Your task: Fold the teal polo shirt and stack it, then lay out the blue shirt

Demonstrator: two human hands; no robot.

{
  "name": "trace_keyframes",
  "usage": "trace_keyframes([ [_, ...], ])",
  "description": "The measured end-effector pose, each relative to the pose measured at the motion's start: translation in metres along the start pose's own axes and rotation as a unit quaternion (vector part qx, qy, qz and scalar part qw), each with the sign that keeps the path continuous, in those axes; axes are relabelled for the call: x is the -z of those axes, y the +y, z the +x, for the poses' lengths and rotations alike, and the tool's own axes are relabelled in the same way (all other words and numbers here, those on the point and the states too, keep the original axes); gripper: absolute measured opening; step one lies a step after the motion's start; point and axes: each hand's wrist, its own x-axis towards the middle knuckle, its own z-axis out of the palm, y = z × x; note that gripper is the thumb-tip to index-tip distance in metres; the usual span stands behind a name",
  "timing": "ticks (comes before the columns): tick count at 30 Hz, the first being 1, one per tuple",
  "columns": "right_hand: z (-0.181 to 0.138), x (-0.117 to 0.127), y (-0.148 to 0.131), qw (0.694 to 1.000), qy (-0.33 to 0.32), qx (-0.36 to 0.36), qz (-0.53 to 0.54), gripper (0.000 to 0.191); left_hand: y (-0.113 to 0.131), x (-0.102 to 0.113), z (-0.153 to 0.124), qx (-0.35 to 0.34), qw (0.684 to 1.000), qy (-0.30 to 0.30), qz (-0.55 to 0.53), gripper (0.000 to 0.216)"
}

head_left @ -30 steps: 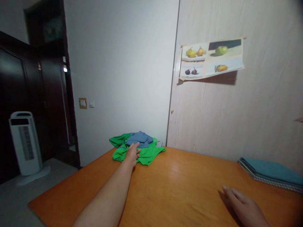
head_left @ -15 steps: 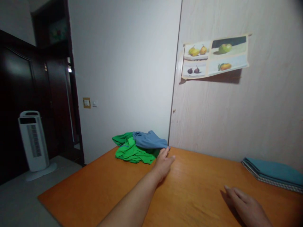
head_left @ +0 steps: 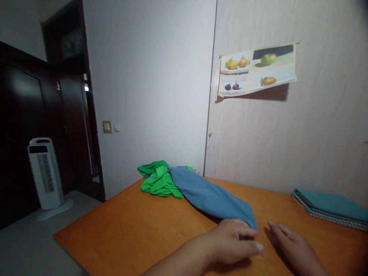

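Observation:
My left hand (head_left: 234, 241) grips one end of a blue cloth (head_left: 209, 197), fingers closed over its edge near the table's front. The cloth stretches in a long band back to a crumpled green garment (head_left: 156, 180) at the far left corner of the orange table (head_left: 132, 234). My right hand (head_left: 296, 249) lies flat on the table just right of the left hand, fingers stretched out and holding nothing.
A folded stack of teal and checked cloths (head_left: 330, 209) lies at the table's right edge. A fruit poster (head_left: 255, 69) hangs on the wooden wall behind. A white tower fan (head_left: 46, 174) stands on the floor at left by a dark doorway.
My left hand reached to the pile at the far corner, took the blue cloth and dragged it toward me across the table. My right hand stayed in place.

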Motion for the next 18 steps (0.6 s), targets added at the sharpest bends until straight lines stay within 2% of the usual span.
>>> trace_keyframes([
  [3,0.000,0.001,0.000,1.000,-0.012,0.007,0.018,0.042,0.001,-0.011,-0.007,0.026,0.990,-0.079,-0.114,0.045],
  [7,0.000,0.004,-0.007,0.998,0.002,-0.006,0.056,0.043,-0.008,-0.020,-0.015,0.133,0.944,-0.209,-0.216,0.058],
  [9,-0.001,0.005,-0.012,0.997,0.017,-0.010,0.076,0.043,-0.013,-0.019,-0.018,0.175,0.930,-0.226,-0.231,0.060],
  [11,-0.003,0.006,-0.015,0.995,0.025,-0.012,0.091,0.044,-0.017,-0.014,-0.019,0.182,0.932,-0.198,-0.243,0.058],
  [13,-0.003,0.007,-0.016,0.995,0.022,-0.013,0.099,0.044,-0.020,-0.005,-0.018,0.166,0.944,-0.140,-0.247,0.053],
  [16,-0.003,0.008,-0.014,0.994,0.006,-0.022,0.105,0.044,-0.028,0.014,-0.012,0.124,0.975,0.006,-0.184,0.039],
  [18,-0.004,0.008,-0.013,0.994,-0.010,-0.025,0.110,0.044,-0.037,0.028,-0.008,0.103,0.980,0.128,-0.108,0.030],
])
